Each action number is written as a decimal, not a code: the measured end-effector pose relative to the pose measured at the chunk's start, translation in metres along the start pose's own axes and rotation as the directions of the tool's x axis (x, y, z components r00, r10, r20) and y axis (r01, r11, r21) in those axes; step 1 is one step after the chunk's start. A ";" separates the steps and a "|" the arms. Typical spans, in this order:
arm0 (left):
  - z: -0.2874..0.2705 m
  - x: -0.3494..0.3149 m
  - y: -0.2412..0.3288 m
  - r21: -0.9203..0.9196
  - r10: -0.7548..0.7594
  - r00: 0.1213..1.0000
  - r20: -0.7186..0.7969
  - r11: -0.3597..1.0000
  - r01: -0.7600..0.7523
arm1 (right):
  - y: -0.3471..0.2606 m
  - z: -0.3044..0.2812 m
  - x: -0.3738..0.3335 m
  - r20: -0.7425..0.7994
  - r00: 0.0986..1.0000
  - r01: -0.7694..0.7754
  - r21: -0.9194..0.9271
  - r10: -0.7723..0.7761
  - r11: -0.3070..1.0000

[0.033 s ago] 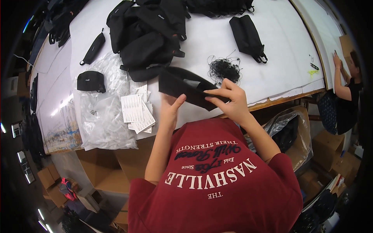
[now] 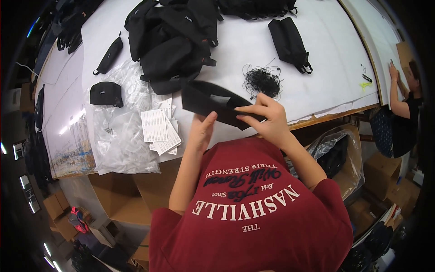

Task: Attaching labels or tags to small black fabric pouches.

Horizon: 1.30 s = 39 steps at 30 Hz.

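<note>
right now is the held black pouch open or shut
Open: the black pouch gapes between its edges, showing a pale patch inside.

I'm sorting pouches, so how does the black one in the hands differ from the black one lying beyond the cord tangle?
The held pouch is up in the left hand and right hand; the lying pouch rests on the table. The held pouch gapes, showing a pale patch inside; the lying pouch shows no interior. Both are black.
</note>
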State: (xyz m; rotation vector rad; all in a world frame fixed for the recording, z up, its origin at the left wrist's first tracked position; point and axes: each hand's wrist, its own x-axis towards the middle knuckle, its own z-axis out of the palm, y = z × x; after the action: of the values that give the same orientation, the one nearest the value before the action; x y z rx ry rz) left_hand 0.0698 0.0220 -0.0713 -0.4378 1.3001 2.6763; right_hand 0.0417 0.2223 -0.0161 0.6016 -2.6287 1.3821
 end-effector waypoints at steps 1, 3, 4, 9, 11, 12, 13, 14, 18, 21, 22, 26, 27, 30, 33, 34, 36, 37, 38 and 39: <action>-0.006 -0.001 -0.006 -0.156 -0.099 0.991 0.090 0.981 0.113 | -0.008 0.001 0.002 0.030 0.998 0.047 0.017 -0.048 0.999; -0.013 -0.001 -0.013 -0.263 -0.143 0.984 0.105 0.950 0.166 | -0.016 0.004 0.004 0.040 0.994 0.098 -0.013 -0.097 0.995; -0.015 -0.002 -0.016 -0.365 -0.181 0.975 0.127 0.906 0.216 | -0.019 0.005 0.004 0.032 0.990 0.139 -0.060 -0.137 0.989; -0.020 -0.003 -0.016 -0.404 -0.195 0.964 0.181 0.879 0.254 | -0.022 0.012 0.006 0.017 0.989 0.147 -0.015 -0.147 0.989; -0.020 -0.006 -0.016 -0.391 -0.203 0.963 0.179 0.883 0.259 | -0.025 0.011 0.007 0.076 0.984 0.167 -0.081 -0.161 0.983; -0.021 -0.007 -0.017 -0.385 -0.192 0.965 0.180 0.889 0.249 | -0.026 0.010 0.008 0.079 0.984 0.166 -0.077 -0.160 0.983; -0.022 -0.008 -0.018 -0.380 -0.182 0.967 0.181 0.894 0.239 | -0.027 0.009 0.008 0.145 0.976 0.178 -0.101 -0.163 0.979; -0.023 -0.009 -0.019 -0.382 -0.184 0.966 0.179 0.892 0.241 | -0.026 0.008 0.006 0.211 0.964 0.192 -0.128 -0.163 0.973; -0.022 -0.014 -0.018 -0.362 -0.188 0.960 0.205 0.897 0.253 | -0.021 0.010 0.003 0.249 0.957 0.169 -0.055 -0.150 0.984; -0.025 -0.014 -0.020 -0.366 -0.189 0.961 0.203 0.896 0.253 | -0.022 0.011 0.004 0.263 0.955 0.160 -0.065 -0.138 0.985; -0.026 -0.013 -0.019 -0.329 -0.173 0.959 0.223 0.913 0.241 | -0.023 0.012 0.004 0.263 0.956 0.147 -0.056 -0.127 0.988; -0.014 -0.016 -0.007 -0.270 -0.109 0.963 0.247 0.946 0.176 | -0.022 0.009 0.004 0.331 0.938 0.141 -0.108 -0.098 0.984; -0.012 -0.016 -0.004 -0.271 -0.110 0.962 0.249 0.946 0.178 | -0.020 0.011 0.003 0.330 0.939 0.140 -0.110 -0.097 0.984; -0.016 -0.014 -0.001 -0.148 -0.083 0.955 0.284 0.980 0.129 | -0.016 0.015 -0.002 0.327 0.937 0.157 -0.086 -0.121 0.984; -0.025 -0.010 -0.007 -0.215 -0.130 0.961 0.244 0.959 0.184 | -0.022 0.012 -0.003 0.301 0.953 0.082 -0.111 -0.045 0.990; -0.024 -0.010 -0.008 -0.293 -0.108 0.966 0.236 0.940 0.177 | -0.024 0.012 -0.003 0.275 0.961 0.052 -0.081 -0.028 0.995; -0.021 -0.009 -0.008 -0.367 -0.090 0.969 0.230 0.914 0.173 | -0.025 0.012 -0.002 0.247 0.969 0.019 -0.054 -0.005 0.998; -0.020 -0.009 -0.008 -0.367 -0.096 0.969 0.226 0.913 0.176 | -0.025 0.012 -0.001 0.228 0.973 0.047 -0.052 -0.034 0.998; -0.020 -0.009 -0.007 -0.366 -0.101 0.970 0.221 0.913 0.179 | -0.024 0.013 0.000 0.210 0.976 0.076 -0.050 -0.063 0.996; -0.020 -0.009 -0.007 -0.365 -0.102 0.970 0.222 0.914 0.179 | -0.025 0.012 0.000 0.209 0.976 0.075 -0.050 -0.063 0.996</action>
State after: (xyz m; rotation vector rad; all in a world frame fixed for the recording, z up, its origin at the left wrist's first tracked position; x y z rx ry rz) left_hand 0.0840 0.0104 -0.0853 -0.2799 0.6614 2.7609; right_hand 0.0525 0.1994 -0.0038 0.8646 -2.7651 1.2826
